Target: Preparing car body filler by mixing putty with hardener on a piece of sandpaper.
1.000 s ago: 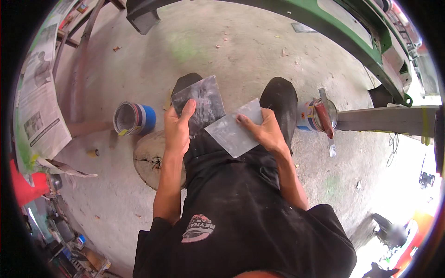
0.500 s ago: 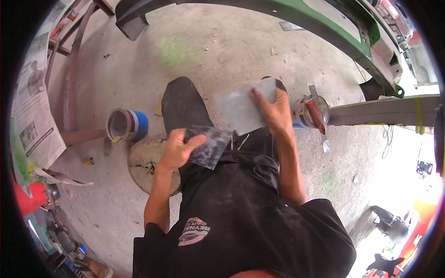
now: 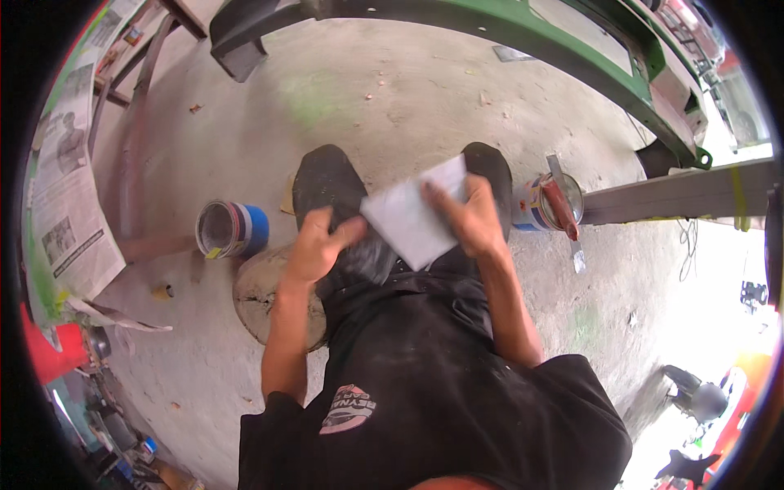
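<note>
My left hand (image 3: 317, 249) is closed on a dark sheet of sandpaper (image 3: 369, 260) smudged with white dust, blurred by motion over my lap. My right hand (image 3: 472, 214) pinches a pale grey, flat, roughly square sheet (image 3: 415, 219), its thumb lying on top. The pale sheet is tilted, with one corner pointing down toward my waist. Its left corner comes close to my left fingertips and the dark sandpaper; whether the two sheets touch, I cannot tell.
An open blue-and-white can (image 3: 233, 229) lies left of my knees, near a cut log (image 3: 269, 298). Right of them, another can (image 3: 535, 204) carries a putty knife (image 3: 563, 208). A green metal frame (image 3: 523, 37) arches ahead; newspaper (image 3: 73, 204) hangs at left.
The pale sheet has turned and moved slightly down toward my left hand, with my right hand shifting left. My left hand has risen and moved a little right with the dark sandpaper.
</note>
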`<state>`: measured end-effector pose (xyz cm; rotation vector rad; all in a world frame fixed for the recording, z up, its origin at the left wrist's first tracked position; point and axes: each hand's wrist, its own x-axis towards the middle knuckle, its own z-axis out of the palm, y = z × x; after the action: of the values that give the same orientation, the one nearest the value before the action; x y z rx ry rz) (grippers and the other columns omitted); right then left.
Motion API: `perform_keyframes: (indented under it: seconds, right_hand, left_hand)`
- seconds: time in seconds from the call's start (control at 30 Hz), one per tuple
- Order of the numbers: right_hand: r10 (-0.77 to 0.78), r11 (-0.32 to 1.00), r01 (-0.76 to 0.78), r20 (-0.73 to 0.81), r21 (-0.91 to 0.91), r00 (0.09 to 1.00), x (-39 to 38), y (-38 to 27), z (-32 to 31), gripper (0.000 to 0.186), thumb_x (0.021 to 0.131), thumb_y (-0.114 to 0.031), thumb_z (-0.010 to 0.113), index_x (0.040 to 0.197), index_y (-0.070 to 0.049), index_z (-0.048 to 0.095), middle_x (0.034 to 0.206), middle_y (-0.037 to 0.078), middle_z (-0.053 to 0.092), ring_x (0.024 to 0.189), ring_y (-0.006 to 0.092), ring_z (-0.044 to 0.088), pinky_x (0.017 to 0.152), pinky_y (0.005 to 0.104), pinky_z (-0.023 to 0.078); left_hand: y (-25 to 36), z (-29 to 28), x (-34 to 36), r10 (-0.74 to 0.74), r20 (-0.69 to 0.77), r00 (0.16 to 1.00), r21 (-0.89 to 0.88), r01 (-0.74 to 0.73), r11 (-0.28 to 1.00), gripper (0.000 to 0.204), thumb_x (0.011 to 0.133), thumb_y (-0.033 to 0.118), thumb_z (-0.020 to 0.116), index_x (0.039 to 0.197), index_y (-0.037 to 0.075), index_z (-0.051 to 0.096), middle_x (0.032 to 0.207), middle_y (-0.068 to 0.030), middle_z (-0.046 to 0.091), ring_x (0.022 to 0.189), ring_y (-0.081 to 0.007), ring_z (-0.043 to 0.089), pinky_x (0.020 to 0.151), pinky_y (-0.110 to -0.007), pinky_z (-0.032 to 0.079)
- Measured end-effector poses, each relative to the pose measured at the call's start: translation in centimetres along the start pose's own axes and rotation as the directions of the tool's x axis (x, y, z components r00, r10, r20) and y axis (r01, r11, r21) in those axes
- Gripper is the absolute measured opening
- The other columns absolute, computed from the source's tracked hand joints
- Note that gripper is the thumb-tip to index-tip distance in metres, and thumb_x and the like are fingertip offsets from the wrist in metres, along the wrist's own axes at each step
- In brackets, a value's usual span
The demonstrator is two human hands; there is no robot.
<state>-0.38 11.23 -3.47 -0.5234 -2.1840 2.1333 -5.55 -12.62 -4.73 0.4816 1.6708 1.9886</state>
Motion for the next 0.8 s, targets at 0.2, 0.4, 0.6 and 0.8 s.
perform_keyframes:
  seconds: [0.2,0.4,0.6,0.8]
  right_hand:
    - [0.007,0.984,-0.038,0.173,0.177,0.985,0.8,-0.6,-1.3,0.026,0.089,-0.023,0.071,0.090,0.003,0.069,0.076,0.005,0.068,0.063,0.0092,0.062,0.056,0.0261,0.049]
    - [0.049,0.999,-0.042,0.364,-0.025,0.930,-2.3,-0.9,4.9,0.036,0.081,-0.028,0.081,0.085,0.004,0.067,0.075,0.005,0.068,0.069,0.0077,0.061,0.063,0.0271,0.051]
    - [-0.008,0.998,0.026,0.325,-0.049,0.946,-2.0,-1.5,5.5,0.037,0.077,-0.028,0.084,0.085,0.004,0.068,0.075,0.006,0.069,0.069,0.0083,0.063,0.064,0.0270,0.051]
    - [-0.038,0.995,0.061,0.253,-0.083,0.967,-2.3,-2.5,5.3,0.036,0.079,-0.026,0.083,0.084,0.007,0.069,0.072,0.007,0.070,0.062,0.0091,0.063,0.058,0.0267,0.051]
  left_hand:
    - [-3.5,-3.9,0.5,-0.070,0.048,0.996,-0.745,0.082,0.662,0.038,0.094,0.024,0.063,0.124,0.003,0.053,0.082,-0.0050,0.063,0.064,-0.0195,0.066,0.056,-0.025,0.053]
    - [-5.8,0.5,4.8,0.264,0.401,0.877,-0.893,0.309,0.328,0.030,0.098,0.030,0.056,0.110,0.003,0.055,0.074,-0.0007,0.051,0.053,-0.0130,0.052,0.050,-0.024,0.046]
    - [-4.8,3.0,5.2,0.004,0.189,0.982,-0.725,0.137,0.675,0.024,0.098,0.027,0.055,0.093,0.005,0.048,0.083,-0.0012,0.046,0.074,-0.0095,0.046,0.063,-0.021,0.040]
    - [-2.9,3.7,4.0,0.013,0.226,0.974,-0.788,0.175,0.591,0.026,0.099,0.029,0.049,0.103,0.004,0.054,0.093,-0.0044,0.053,0.088,-0.0128,0.053,0.077,-0.027,0.046]
